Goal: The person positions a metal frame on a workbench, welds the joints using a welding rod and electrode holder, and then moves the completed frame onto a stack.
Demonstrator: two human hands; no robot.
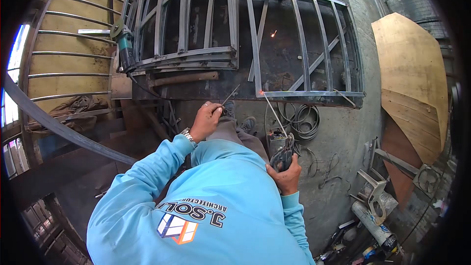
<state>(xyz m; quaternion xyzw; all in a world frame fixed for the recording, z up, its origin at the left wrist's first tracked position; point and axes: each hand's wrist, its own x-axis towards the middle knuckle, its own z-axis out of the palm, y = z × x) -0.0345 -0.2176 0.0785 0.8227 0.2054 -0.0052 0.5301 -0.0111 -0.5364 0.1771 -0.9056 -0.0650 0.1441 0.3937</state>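
My left hand (205, 121) is closed in a pinch on a thin metal rod (231, 95) that slants up toward the table edge. Wrapped in my right hand (287, 174) is a black welding electrode holder (283, 156). From its jaw a long pale welding electrode (275, 111) reaches to the near left corner of a metal frame (316, 94) with several bars. An orange-red glow shows where the electrode tip meets that corner. A small bright spark lies farther back, within the frame's outline. The frame rests on a dark worktable (230, 88).
More barred frames (186, 56) are stacked on the table's left, beside an angle grinder (126, 51) and a wooden handle (186, 77). Coiled cable (305, 123) lies on the floor below the table. Plywood (407, 64) and a cylinder (371, 223) are at right.
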